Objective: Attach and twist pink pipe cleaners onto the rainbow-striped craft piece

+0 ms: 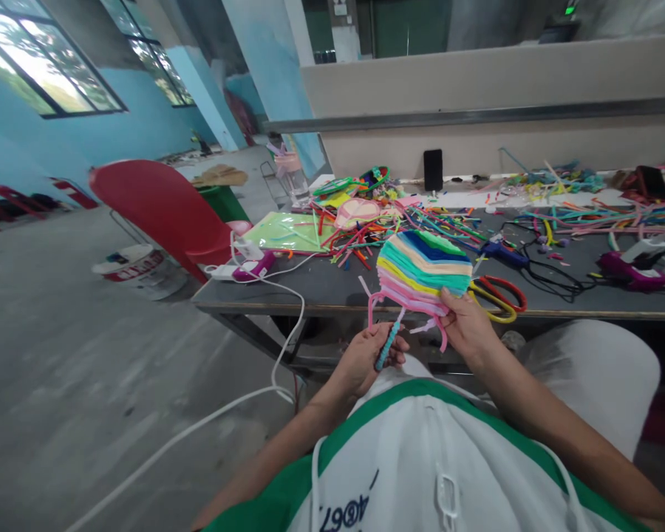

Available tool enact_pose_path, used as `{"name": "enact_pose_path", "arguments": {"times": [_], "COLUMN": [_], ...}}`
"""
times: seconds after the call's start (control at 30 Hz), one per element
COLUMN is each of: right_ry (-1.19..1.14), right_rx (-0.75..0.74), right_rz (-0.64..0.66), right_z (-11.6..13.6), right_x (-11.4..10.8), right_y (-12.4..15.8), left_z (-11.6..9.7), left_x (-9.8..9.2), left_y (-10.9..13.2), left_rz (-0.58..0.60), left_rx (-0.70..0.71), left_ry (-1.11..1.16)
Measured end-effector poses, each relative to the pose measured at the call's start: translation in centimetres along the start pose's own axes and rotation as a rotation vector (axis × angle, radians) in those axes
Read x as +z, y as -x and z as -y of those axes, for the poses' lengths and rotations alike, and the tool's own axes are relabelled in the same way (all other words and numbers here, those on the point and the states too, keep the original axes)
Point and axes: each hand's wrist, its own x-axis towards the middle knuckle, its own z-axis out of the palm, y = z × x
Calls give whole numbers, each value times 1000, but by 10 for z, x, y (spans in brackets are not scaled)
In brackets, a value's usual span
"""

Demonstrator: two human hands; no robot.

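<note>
A craft panel of fuzzy pipe cleaners [421,273], striped in green, blue, peach, teal, yellow and pink, is held up over the table's front edge. My right hand [466,324] pinches its lower right edge, thumb on top. Pink loops and pale ends dangle from the lower side. Below it, my left hand [372,355] has its fingers closed around a teal wrapped strand [389,346] whose pale top reaches the panel's lower edge. Scissors [499,298] with yellow and red handles lie just behind my right hand.
On the dark table [332,284] lie loose pipe cleaners [360,240], a green plastic packet [280,230], a blue glue gun [504,253] and purple power strips. A phone [433,170] leans at the back. White cable [302,310] drops off the left edge near a red chair [160,207].
</note>
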Motion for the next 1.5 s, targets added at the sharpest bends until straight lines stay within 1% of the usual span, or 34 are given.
{"name": "enact_pose_path", "arguments": {"times": [0.1, 0.23, 0.37, 0.53, 0.57, 0.63, 0.7, 0.77, 0.8, 0.83, 0.87, 0.9, 0.93, 0.97, 1.0, 1.03, 1.1, 1.13, 1.23, 1.3, 1.4, 1.5], "right_ry": [-8, 14, -11, -42, -35, -20, -16, -24, -27, -28, -27, -25, -22, -17, -9, 2, 35, 51, 86, 96, 113, 127], "right_rx": [-11, -30, 3, 33, 32, 31, 41, 51, 53, 55, 56, 58, 63, 72, 85, 100, 132, 147, 176, 187, 193, 206], "right_rz": [32, 32, 14, -12, -9, 4, 29, 59, 75, 88, 99, 108, 120, 135, 151, 168, 210, 234, 295, 308, 307, 314], "right_z": [-2, -4, -6, -6, -5, -4, -1, 5, 8, 11, 14, 17, 20, 22, 24, 26, 28, 28, 30, 31, 31, 29], "right_x": [1, -2, -5, -4, -5, -6, -8, -12, -13, -15, -16, -16, -15, -14, -12, -9, -4, -1, 6, 10, 14, 16], "right_y": [0, 0, -1, 0, 0, 0, -1, -3, -3, -4, -5, -6, -6, -6, -7, -7, -7, -8, -11, -14, -17, -19], "left_z": [4, 10, 17, 24, 25, 25, 21, 14, 8, 2, -6, -14, -24, -33, -42, -51, -67, -73, -82, -82, -78, -76], "left_x": [-1, -4, -7, -5, -5, -6, -14, -29, -39, -50, -59, -67, -72, -75, -74, -71, -61, -55, -43, -40, -42, -45], "left_y": [-2, -5, -8, -10, -9, -7, -4, -3, -3, -3, -4, -5, -6, -7, -8, -10, -13, -15, -23, -27, -30, -29], "left_rz": [12, 50, 63, 21, 22, 60, 130, 147, 112, 27, -58, -152, -219, -271, -294, -292, -237, -182, 51, 163, 205, 205], "left_rx": [1, 14, 19, 26, 27, 14, -30, -73, -71, -38, 21, 114, 195, 269, 340, 395, 452, 442, 302, 198, 118, 102], "left_ry": [-16, -39, -75, -95, -97, -106, -132, -182, -210, -235, -254, -263, -277, -291, -296, -301, -317, -333, -417, -472, -515, -545]}}
